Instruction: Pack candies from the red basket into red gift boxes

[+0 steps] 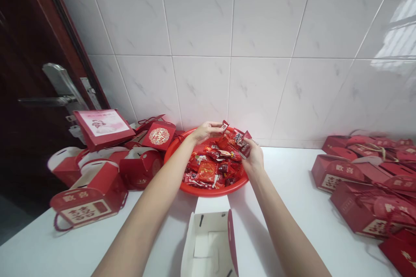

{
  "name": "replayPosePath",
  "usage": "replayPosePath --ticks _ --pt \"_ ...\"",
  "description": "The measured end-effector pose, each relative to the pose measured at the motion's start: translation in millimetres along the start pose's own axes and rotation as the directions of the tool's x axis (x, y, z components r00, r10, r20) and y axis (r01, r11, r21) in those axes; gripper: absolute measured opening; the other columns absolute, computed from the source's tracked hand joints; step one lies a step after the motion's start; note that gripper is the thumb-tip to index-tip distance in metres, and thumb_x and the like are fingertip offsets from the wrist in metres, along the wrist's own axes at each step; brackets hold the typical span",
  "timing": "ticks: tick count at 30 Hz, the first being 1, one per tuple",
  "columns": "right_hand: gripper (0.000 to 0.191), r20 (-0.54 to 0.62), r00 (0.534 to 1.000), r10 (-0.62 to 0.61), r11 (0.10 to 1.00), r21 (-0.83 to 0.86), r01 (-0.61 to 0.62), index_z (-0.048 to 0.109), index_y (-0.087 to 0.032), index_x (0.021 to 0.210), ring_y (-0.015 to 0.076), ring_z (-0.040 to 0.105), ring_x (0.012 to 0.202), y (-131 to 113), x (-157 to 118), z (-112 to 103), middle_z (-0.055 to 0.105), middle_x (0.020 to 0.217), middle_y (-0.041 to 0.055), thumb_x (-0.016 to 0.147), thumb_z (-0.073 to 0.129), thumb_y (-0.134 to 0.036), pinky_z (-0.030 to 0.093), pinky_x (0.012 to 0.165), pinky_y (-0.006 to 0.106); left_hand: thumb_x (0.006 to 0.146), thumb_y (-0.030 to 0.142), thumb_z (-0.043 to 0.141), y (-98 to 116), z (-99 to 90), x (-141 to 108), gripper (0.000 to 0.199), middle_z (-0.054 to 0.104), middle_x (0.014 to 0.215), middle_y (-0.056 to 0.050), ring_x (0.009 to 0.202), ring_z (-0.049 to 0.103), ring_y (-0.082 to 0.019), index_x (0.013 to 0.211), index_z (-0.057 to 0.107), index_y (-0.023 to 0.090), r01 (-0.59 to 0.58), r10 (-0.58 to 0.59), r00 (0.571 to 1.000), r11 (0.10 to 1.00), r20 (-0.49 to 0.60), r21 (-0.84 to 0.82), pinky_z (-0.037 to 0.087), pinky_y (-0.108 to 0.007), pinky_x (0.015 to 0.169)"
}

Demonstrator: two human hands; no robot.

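A round red plastic basket (175, 184) stands against the wall, filled with candies in mostly red wrappers (206, 171). Above its far side, my left hand (208, 132) pinches a small red-wrapped candy (225, 126) between thumb and fingers. At the basket's right rim, my right hand (253, 156) is closed around a dark red candy packet (244, 145) with white lettering. Directly in front of me sits an open gift box (211, 242), white inside with a red side; its visible inside holds nothing.
Several red gift boxes (94, 190) are heaped on the left, some with open tops. More closed red boxes (364, 194) with cord handles crowd the right side of the white table (286, 181). A tiled wall (204, 86) rises behind, and a dark door (29, 43) stands at left.
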State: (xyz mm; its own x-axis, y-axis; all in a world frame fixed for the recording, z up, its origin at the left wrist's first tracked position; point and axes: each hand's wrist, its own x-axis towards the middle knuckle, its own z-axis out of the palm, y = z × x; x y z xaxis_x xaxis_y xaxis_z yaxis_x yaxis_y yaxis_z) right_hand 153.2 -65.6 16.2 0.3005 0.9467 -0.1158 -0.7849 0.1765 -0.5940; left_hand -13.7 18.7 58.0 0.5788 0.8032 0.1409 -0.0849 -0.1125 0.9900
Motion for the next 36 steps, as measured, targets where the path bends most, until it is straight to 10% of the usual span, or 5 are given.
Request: replayPosePath --ticks 18,25,36 --pt "0.008 -0.008 1.0 0.029 0.999 -0.019 -0.029 0.064 -0.015 0.07 0.0133 0.066 0.058 -1 2 1 0.071 0.063 -0.0005 0.065 0.065 -0.009 0.055 0.054 0.022 0.055 0.021 0.092 4 16.2 -4 0.047 0.074 0.084 -0.003 0.077 0.068 -0.015 0.096 0.07 0.016 -0.05 0.05 0.995 0.999 -0.083 0.009 0.051 -0.029 0.078" --pt "0.009 0.031 0.996 0.078 0.996 -0.046 -0.077 0.064 -0.016 0.069 0.0155 0.067 0.058 -1 1 0 0.072 0.063 -0.0001 0.065 0.067 -0.009 0.056 0.053 0.024 0.068 0.025 0.081 40 48.0 -68 0.018 0.068 0.078 0.0 0.074 0.059 -0.012 0.078 0.07 0.016 -0.223 0.234 0.971 0.961 -0.05 0.165 0.047 -0.024 0.073" --pt "0.008 0.266 0.953 0.145 0.977 -0.187 -0.097 0.065 -0.017 0.069 0.0165 0.067 0.06 -20 -39 25 0.072 0.065 0.0021 0.065 0.072 -0.017 0.056 0.057 0.026 0.075 0.036 0.079 41 61.9 -147 0.022 0.076 0.082 -0.005 0.073 0.065 -0.016 0.086 0.079 0.017 -0.143 0.227 0.946 0.933 -0.233 0.329 0.053 -0.027 0.071"
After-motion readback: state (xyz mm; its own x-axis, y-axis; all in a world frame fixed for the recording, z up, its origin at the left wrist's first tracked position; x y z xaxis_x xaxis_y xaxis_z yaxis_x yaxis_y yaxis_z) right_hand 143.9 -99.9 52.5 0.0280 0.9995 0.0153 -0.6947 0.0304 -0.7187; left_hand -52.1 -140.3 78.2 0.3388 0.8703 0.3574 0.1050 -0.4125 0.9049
